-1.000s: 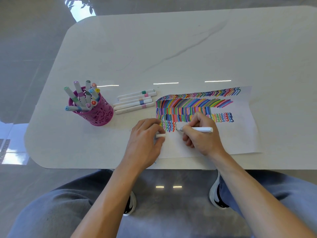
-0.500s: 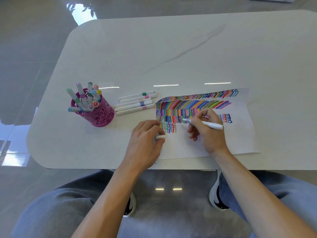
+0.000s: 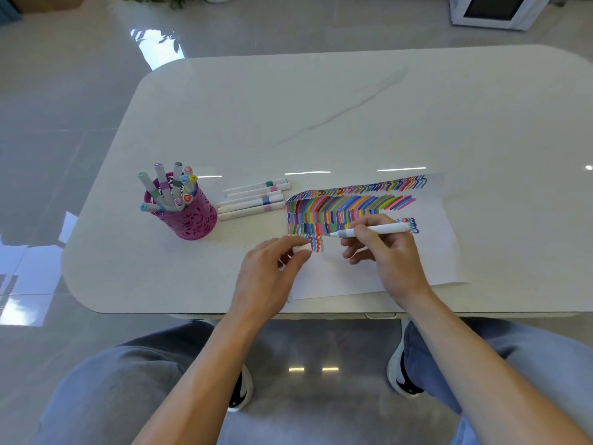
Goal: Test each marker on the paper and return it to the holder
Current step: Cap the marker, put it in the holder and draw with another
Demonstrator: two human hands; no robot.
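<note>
Since a second ago the right hand (image 3: 390,252) has carried its marker (image 3: 369,231) away from the near squiggles and a little to the right, so the tip now hangs at the lower edge of the coloured bands instead of down by the left thumb; whether it touches the paper (image 3: 369,277) or floats just above I cannot tell. The barrel lies almost level, tip pointing left, pinched between thumb and forefinger near the grey collar with the other fingers curled loosely beneath, a writing grip closed firmly on the pen. The left hand (image 3: 269,277) has barely shifted: it rests on the near left corner of the sheet, seemingly to keep it from sliding, while thumb and forefinger are closed on a small white piece (image 3: 302,248), most likely this marker's cap kept ready to go back on. To the left, the pink holder (image 3: 189,220) stands on the table (image 3: 321,107) with a cluster of markers leaning in it, caps up. Between holder and paper lies a row of five loose markers (image 3: 253,200), side by side, probably those still waiting their turn. I would judge this stroke is finishing, with capping and a return to the holder due next.
</note>
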